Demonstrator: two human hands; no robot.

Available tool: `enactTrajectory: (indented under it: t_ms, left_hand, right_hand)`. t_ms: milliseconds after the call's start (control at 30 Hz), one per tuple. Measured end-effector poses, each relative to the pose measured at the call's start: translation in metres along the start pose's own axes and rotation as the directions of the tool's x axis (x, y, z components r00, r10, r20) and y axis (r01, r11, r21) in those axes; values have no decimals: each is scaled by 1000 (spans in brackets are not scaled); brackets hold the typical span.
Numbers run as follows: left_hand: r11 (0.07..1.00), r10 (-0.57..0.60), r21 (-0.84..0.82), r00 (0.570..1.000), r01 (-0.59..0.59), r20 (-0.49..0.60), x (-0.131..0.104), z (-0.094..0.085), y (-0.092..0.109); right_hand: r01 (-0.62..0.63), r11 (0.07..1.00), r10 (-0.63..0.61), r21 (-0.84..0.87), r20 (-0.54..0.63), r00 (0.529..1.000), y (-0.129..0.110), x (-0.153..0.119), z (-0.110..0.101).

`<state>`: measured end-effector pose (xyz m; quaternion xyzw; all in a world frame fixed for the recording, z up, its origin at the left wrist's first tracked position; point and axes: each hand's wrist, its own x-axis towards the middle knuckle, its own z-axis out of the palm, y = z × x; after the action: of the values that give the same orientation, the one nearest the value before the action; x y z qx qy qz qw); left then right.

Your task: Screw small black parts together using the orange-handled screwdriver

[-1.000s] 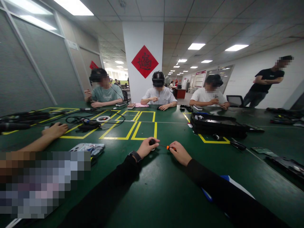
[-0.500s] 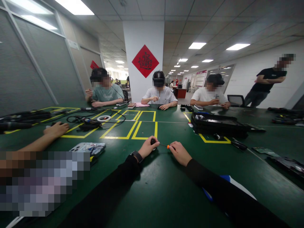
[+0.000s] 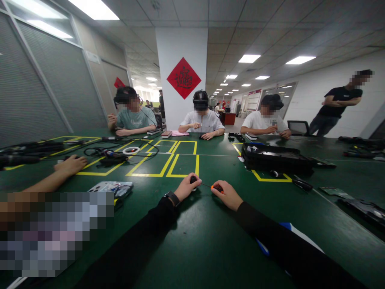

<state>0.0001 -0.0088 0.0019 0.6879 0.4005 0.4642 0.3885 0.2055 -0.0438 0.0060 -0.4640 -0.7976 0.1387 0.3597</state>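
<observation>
My left hand (image 3: 185, 188), with a dark watch at the wrist, is closed around a small black round part (image 3: 193, 180) above the green table (image 3: 195, 249). To its right my right hand (image 3: 227, 195) grips the orange and black handle of a screwdriver (image 3: 217, 188). The thin shaft points left and reaches the black part at my left fingertips. Where exactly the tip meets the part is too small to tell.
A black tray-like housing (image 3: 275, 156) lies at the right, with a black-handled tool (image 3: 302, 184) before it. Cables and a white ring (image 3: 131, 150) lie at the left. A person's arm (image 3: 57, 176) rests at the left; three people sit opposite.
The fingers of my right hand have shifted on the screwdriver, so more of its black and orange handle shows. My left hand has hardly moved.
</observation>
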Motion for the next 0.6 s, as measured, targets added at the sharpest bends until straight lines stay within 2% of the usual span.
enactTrajectory:
  t_ms: [133, 300, 467, 600]
  left_hand:
    - [999, 41, 29, 999, -40, -31, 0, 0, 0]
    - [1000, -25, -13, 1000, 25, -15, -1, 1, 1]
    - [997, 52, 60, 999, -52, 4, -1, 1, 2]
    - [996, 59, 69, 998, -59, 6, -1, 1, 2]
  right_hand:
    - [50, 998, -50, -33, 4, 999, -1, 2, 1]
    - [53, 998, -54, -17, -35, 998, -1, 1, 0]
    - [-5, 1000, 5, 1, -55, 998, 0, -1, -2]
    - [26, 999, -27, -33, -24, 999, 0, 0, -2]
